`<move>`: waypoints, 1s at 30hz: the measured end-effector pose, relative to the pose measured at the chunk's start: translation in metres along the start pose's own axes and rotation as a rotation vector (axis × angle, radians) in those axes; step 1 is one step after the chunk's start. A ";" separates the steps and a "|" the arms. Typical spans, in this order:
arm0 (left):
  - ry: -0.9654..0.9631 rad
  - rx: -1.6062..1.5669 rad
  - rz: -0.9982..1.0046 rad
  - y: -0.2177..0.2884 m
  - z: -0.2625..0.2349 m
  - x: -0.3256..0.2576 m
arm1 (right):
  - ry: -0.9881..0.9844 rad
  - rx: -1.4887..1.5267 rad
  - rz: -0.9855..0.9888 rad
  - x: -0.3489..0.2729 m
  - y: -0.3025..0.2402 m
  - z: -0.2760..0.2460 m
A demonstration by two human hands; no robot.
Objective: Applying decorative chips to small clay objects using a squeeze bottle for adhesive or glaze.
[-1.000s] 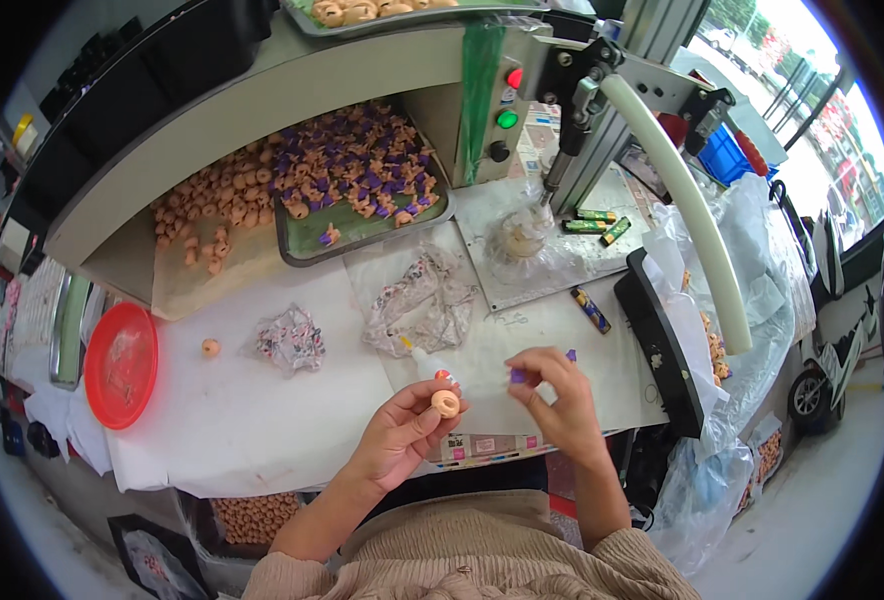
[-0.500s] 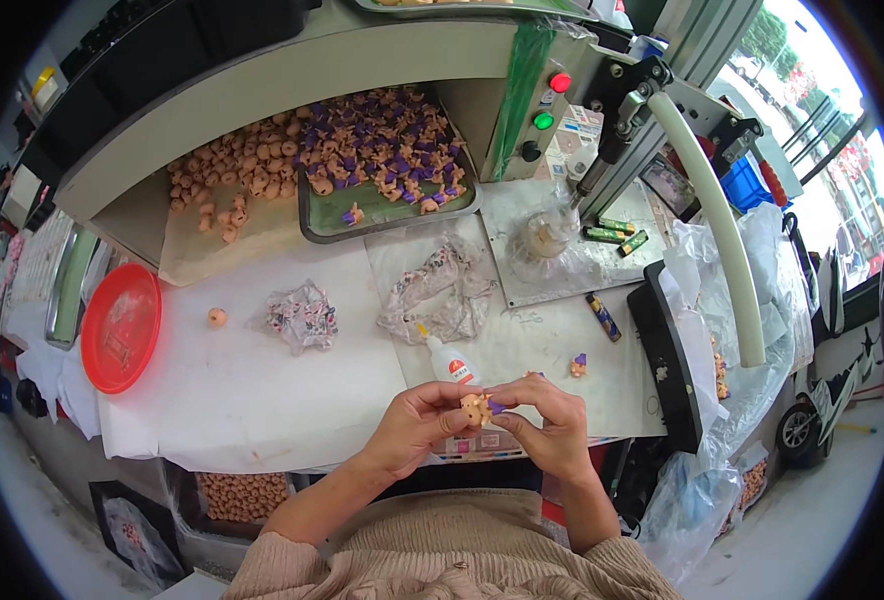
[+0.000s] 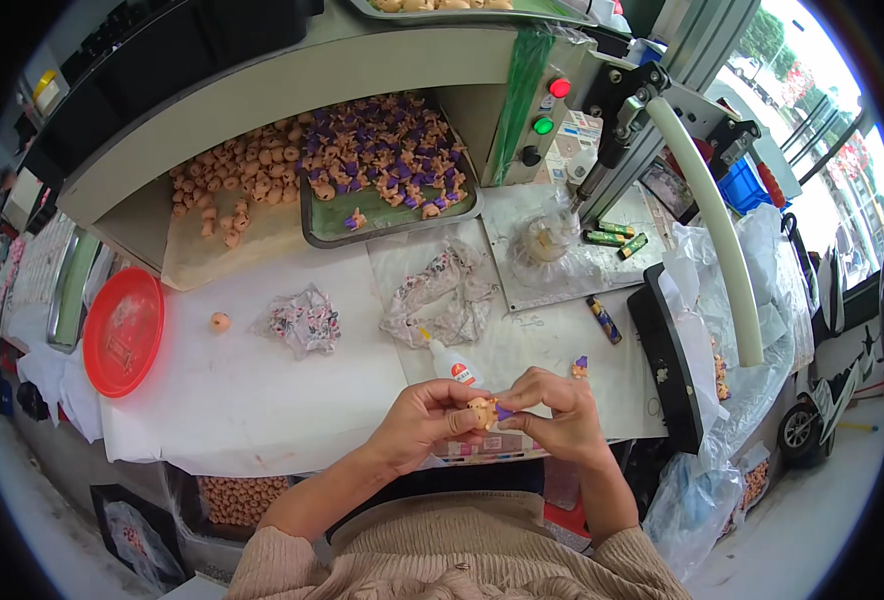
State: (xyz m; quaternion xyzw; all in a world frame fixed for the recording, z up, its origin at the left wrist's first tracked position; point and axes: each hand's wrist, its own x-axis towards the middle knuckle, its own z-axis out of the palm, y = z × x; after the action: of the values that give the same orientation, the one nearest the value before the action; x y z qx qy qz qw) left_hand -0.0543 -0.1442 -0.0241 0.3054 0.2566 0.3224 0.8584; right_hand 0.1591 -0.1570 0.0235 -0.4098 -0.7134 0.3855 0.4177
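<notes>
Close to the table's front edge, my two hands hold a small peach-coloured toy figure (image 3: 483,410) between them. The fingers and thumb of my left hand (image 3: 409,428) are closed round its round head. My right hand (image 3: 564,418) pinches its purple-clad body (image 3: 503,412). Fingers cover part of the figure, so whether head and body are firmly joined cannot be seen. Just beyond my left hand is a white squeeze bottle (image 3: 452,362) with a yellow tip. A similar purple-and-peach figure (image 3: 580,368) lies beyond my right hand.
A tray (image 3: 342,240) of purple figures stands under the shelf, beside many loose round heads (image 3: 252,170). Left are a red basin (image 3: 122,340) and one loose head (image 3: 220,322). A lever press (image 3: 602,160) and a black bin (image 3: 667,370) stand right. Crumpled plastic (image 3: 437,300) lies mid-table.
Both hands have shifted slightly right with the figure between them. My right hand has turned a little, and its fingers now bend more around the purple part.
</notes>
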 end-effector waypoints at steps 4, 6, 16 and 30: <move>-0.027 -0.275 -0.023 0.001 0.006 0.002 | -0.144 -0.145 0.001 0.030 -0.016 -0.021; -0.054 -0.327 -0.045 0.007 0.011 0.003 | 0.051 -0.411 -0.201 0.050 -0.024 -0.049; -0.025 -0.286 0.072 0.022 0.019 -0.006 | 0.706 -0.810 -0.895 0.207 -0.136 -0.161; 0.126 -0.098 0.200 0.072 0.008 0.000 | 0.279 -0.803 0.221 0.083 0.013 -0.069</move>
State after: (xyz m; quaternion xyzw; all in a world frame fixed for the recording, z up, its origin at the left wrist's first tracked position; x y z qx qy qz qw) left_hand -0.0780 -0.1034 0.0307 0.2662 0.2620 0.4373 0.8180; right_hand 0.1996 -0.0631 0.0598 -0.6619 -0.6951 0.0610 0.2739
